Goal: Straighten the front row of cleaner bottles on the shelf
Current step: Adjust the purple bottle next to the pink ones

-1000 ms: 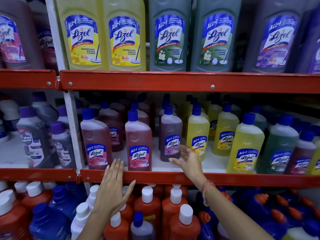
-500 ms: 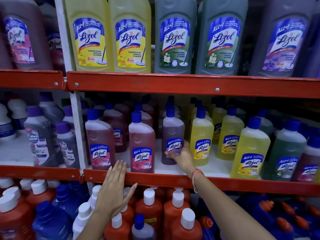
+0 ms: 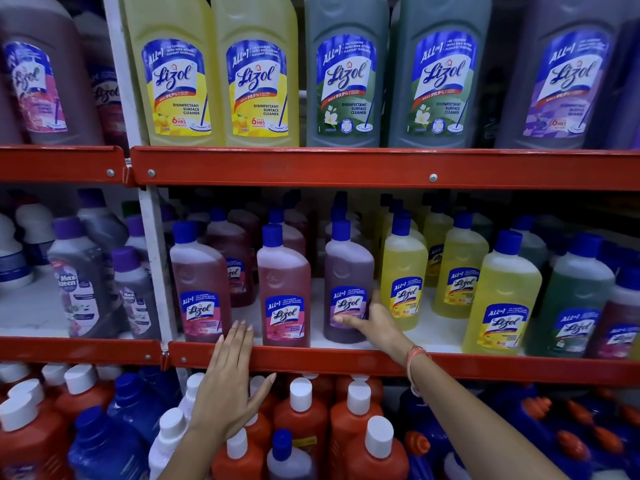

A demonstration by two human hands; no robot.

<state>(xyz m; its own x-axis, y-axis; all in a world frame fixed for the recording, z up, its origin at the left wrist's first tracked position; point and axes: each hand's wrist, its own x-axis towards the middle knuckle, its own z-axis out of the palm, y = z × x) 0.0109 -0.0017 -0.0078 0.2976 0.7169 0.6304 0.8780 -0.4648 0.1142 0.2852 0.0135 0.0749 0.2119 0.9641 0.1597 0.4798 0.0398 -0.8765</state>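
Note:
The middle shelf [image 3: 346, 362] carries a front row of small Lizol cleaner bottles with blue caps. From the left stand a pink bottle [image 3: 199, 285], a second pink bottle [image 3: 284, 289], a purple bottle [image 3: 347, 282], a yellow bottle [image 3: 403, 275] set further back, and a yellow bottle [image 3: 502, 296] near the edge. My right hand [image 3: 372, 322] grips the lower part of the purple bottle, thumb across its label. Flat on the red shelf lip below the two pink bottles lies my left hand [image 3: 228, 379], fingers apart and holding nothing.
Large Lizol bottles [image 3: 259, 71] fill the upper shelf behind a red rail [image 3: 381, 168]. A white upright [image 3: 156, 258] splits the shelving, with grey bottles [image 3: 83, 282] to its left. Orange and blue bottles [image 3: 304, 420] crowd the lower shelf. Green and dark bottles [image 3: 575, 299] stand at right.
My right hand reached in, took hold of the purple bottle and has drawn it forward toward the shelf edge. My left hand stays on the shelf lip. The view has come closer.

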